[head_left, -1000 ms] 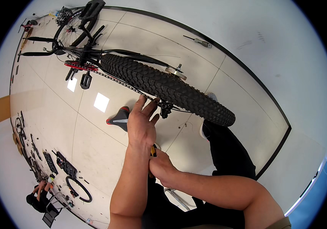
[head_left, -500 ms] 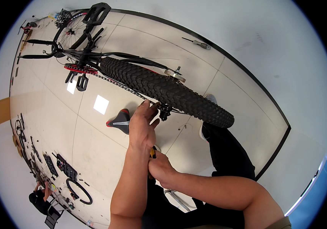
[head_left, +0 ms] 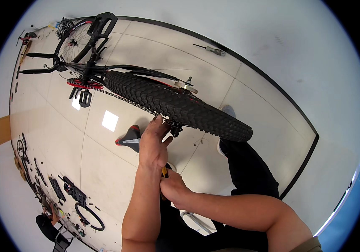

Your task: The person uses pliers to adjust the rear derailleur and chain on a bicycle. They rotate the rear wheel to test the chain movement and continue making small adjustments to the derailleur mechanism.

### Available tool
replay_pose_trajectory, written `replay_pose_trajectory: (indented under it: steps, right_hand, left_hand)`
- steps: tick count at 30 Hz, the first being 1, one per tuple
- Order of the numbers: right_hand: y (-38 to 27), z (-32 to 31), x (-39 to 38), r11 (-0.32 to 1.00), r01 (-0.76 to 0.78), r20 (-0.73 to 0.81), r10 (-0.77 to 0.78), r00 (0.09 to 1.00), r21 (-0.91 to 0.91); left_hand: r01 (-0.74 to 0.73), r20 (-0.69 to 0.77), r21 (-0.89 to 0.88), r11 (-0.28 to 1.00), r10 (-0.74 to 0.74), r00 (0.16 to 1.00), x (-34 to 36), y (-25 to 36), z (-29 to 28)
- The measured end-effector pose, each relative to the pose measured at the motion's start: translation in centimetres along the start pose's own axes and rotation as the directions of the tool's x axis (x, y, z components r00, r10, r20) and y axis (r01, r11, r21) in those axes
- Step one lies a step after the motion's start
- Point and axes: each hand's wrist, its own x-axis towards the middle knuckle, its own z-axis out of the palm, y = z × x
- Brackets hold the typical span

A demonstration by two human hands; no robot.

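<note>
An upside-down bicycle stands on the floor, its knobbly black tyre stretching toward me. My left hand reaches up to the near side of that wheel, its fingertips curled at the bicycle chain beside the rear sprocket. Its thumb sits just below the dark derailleur. Below the left wrist, my right hand is closed around a yellow-and-black handle; the rest of that tool is hidden behind my left forearm. A red chainring and black pedal are at the chain's far end.
A black-and-red saddle lies on the floor left of my left hand. A screwdriver lies near the far wall. At the lower left another person works among bicycle parts, with a loose tyre and black tool cases nearby.
The view has shifted slightly, so the bicycle sits a little lower and further left. Both hands keep nearly the same places and holds. The other person leans slightly differently.
</note>
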Motion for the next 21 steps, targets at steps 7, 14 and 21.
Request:
replay_pose_trajectory:
  steps: [7, 14, 21]
  right_hand:
    - [0.04, -0.06, -0.04, 1.000, -0.002, 0.015, 0.002, 1.000, 0.000]
    - [0.05, 0.00, -0.09, 1.000, 0.014, -0.001, -0.014, 1.000, -0.018]
    - [0.01, -0.01, 0.00, 1.000, 0.001, -0.008, -0.001, 1.000, -0.023]
  left_hand:
    - [-0.016, -0.034, -0.054, 0.998, 0.015, 0.999, -0.07, 0.12, -0.16]
    - [-0.026, -0.042, -0.065, 0.998, 0.023, 0.999, 0.12, 0.04, -0.38]
    - [-0.033, -0.060, -0.066, 0.997, 0.029, 0.998, 0.17, -0.20, -0.68]
